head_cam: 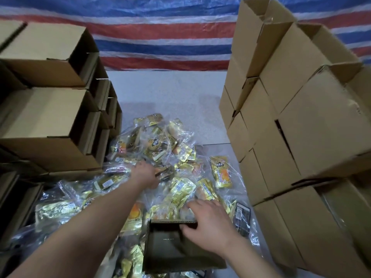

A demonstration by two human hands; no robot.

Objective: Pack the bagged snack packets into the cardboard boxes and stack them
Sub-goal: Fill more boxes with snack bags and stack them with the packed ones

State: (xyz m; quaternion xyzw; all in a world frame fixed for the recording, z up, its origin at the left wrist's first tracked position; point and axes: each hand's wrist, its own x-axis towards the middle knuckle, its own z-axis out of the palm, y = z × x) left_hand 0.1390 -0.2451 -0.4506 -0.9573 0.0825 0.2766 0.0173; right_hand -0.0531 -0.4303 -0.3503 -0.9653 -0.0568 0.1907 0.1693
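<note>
Kneeling over the work, a person reaches both bare arms forward. Their left hand stretches out, fingers curling down onto a clear bag of gold-foil snack packets at the heap's middle; whether it has closed on a bag I cannot tell. Their right hand, nearer the body, rests on the far rim of a small open brown cardboard box, thumb hooked inside, fingers spread over the edge. The box looks empty. More gold packets lie all around both hands on the pale floor. Left of the left arm stand stacks of open-sided cardboard boxes; right of the right hand rises a tall wall of closed cardboard boxes. The slippery plastic could slide from a loose grip, and an elbow swung wide might topple either stack.
</note>
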